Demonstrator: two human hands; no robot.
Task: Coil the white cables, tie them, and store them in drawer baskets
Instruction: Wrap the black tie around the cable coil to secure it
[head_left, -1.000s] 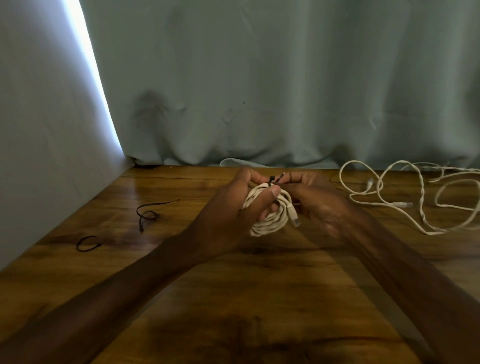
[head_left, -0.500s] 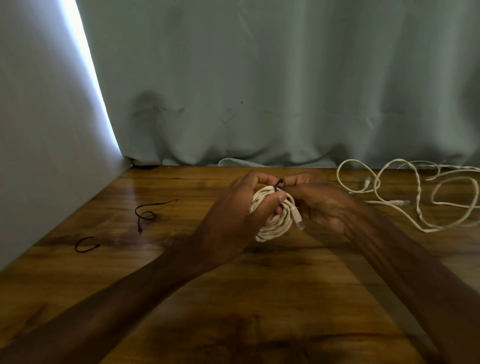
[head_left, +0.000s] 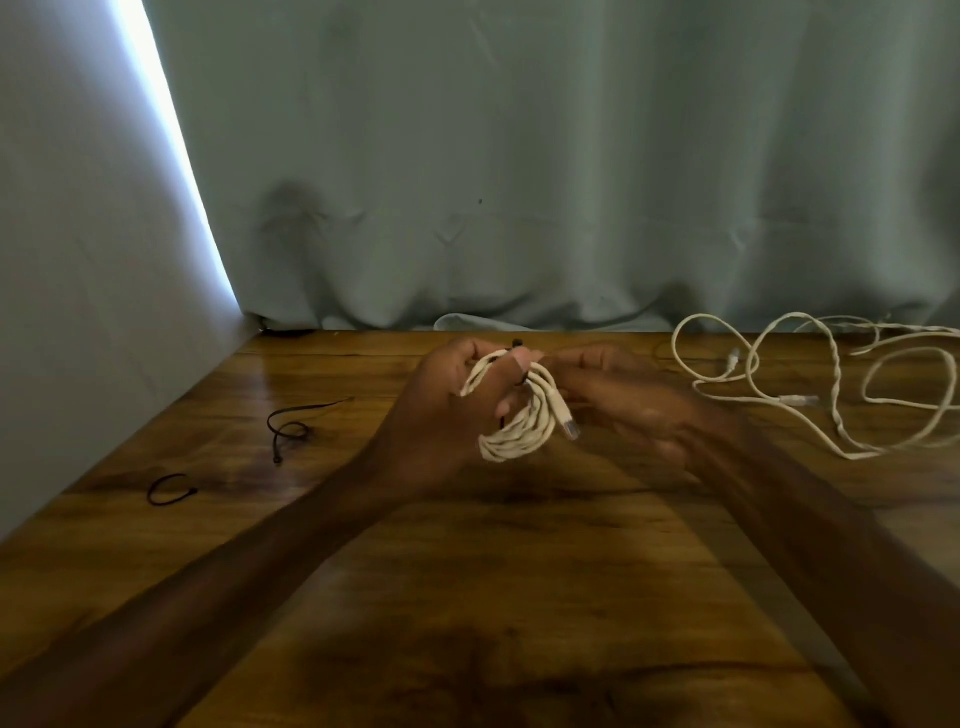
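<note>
A: What is shown in the head view?

B: A coiled white cable (head_left: 524, 426) is held above the wooden table (head_left: 519, 582). It is gripped by the left hand (head_left: 441, 410), with the thumb laid across the loops. A connector (head_left: 570, 428) is seen at 4 o'clock on the coil.

A: And the right hand?

B: The right hand (head_left: 623, 400), at 3 o'clock from the coil, is smeared by blur. Whether anything is pinched cannot be told.

A: Is a tie seen?

B: A black tie (head_left: 517, 343) is glimpsed at 12 o'clock on the coil, mostly hidden by fingers. Its fastening cannot be made out.

A: What else?

B: A loose white cable (head_left: 779, 400) is spread at 3 o'clock, well apart and cut off by the frame edge. Two spare black ties (head_left: 291, 428) are left at 9 o'clock.
</note>
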